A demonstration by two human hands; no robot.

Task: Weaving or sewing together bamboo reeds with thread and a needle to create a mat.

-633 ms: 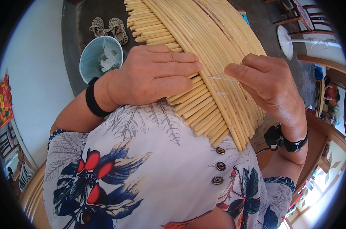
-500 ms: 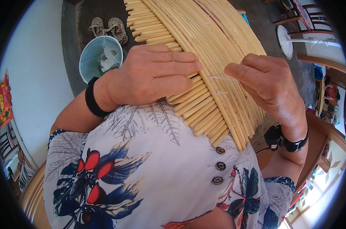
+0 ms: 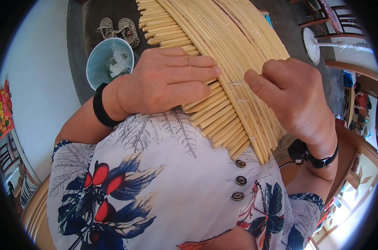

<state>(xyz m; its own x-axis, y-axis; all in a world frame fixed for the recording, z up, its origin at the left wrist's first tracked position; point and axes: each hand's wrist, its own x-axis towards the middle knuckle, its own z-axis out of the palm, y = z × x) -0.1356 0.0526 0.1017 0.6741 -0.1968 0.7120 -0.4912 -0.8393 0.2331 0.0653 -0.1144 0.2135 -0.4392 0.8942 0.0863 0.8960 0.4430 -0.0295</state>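
- The stalk mat [image 3: 243, 46] fills roughly 12 to 2 o'clock of the view, its near corner down against the patterned shirt [image 3: 189, 187].
- Left hand [image 3: 172, 81], just shy of 12: fingers lying straight, close together, on the mat's near edge. Thumb's hidden, so can't tell if it's clamping from underneath.
- Right hand [image 3: 291, 93], around 2 o'clock: fingers curled in, thumb up front, and looks like it's pinching the white thread [image 3: 238, 82] that runs over from the stalks. The actual pinch spot is covered.
- Handling, my guess: light for its size, stiff along each stalk, but likely to flex or shift where stalks meet. Dry and smoothish, so single stalks could slide. They'd probably crack if bent hard.
- I'd hold it flat-handed where the two layers cross, not by the loose stalk ends [image 3: 222, 121] poking out toward 7 o'clock.
- Thread's thin; pull steady, since a jerk might snap it.
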